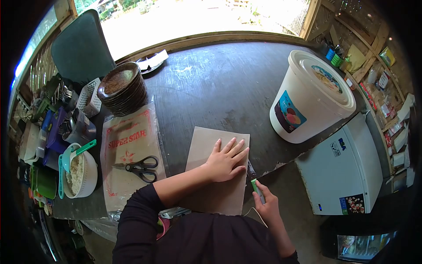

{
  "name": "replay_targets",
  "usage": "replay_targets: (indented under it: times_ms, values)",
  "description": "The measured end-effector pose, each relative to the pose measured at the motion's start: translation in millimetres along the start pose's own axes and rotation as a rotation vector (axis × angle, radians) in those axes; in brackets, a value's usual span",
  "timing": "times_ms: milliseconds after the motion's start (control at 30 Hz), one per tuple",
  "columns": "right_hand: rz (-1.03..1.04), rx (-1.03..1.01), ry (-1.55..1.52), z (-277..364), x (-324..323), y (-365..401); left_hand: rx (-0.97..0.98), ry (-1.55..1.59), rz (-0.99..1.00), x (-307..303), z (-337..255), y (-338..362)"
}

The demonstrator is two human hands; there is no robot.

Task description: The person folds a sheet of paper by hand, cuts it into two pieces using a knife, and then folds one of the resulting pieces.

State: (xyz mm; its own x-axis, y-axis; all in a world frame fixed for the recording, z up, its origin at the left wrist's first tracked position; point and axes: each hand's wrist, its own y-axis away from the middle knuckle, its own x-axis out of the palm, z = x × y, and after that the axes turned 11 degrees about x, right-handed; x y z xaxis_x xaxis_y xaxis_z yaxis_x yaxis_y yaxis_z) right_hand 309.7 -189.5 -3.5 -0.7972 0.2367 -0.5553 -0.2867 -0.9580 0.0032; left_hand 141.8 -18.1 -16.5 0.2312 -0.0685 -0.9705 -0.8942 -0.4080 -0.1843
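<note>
My left hand (pixel 226 160) lies flat with spread fingers on a sheet of brown paper (pixel 204 147) near the table's front edge. Just beyond the paper's right side, my right hand (pixel 268 206) is closed around a slim green-and-grey box cutter (pixel 258 190), its green end pointing up toward the table edge. A thin pale cord hangs by that hand. Left of the sheet, black-handled scissors (pixel 143 168) rest on a plastic pack of brown paper (pixel 127 127) with red print.
A large white lidded bucket (pixel 303 97) stands at the table's right, beside a white freezer (pixel 334 163). Stacked brown plates (pixel 122 86) are behind the pack. At left stand a white bowl of rice (pixel 83 174) with green utensils, and cutlery containers (pixel 79 127).
</note>
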Motion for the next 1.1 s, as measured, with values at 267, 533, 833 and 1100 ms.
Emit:
replay_targets:
  times_ms: [267,533,833,1100]
  values:
    - [-0.018,0.085,0.003,-10,-15,22,0.029,0.035,0.027,-2,1,1]
    - [-0.015,0.046,0.024,-16,-21,36,0.068,0.047,0.092,-12,-5,-1]
    - [-0.036,-0.038,0.018,-5,3,11,0.163,0.051,0.019,-3,-1,-4]
    - [-0.025,0.007,0.013,-6,2,13,0.138,0.068,0.033,-3,-1,-4]
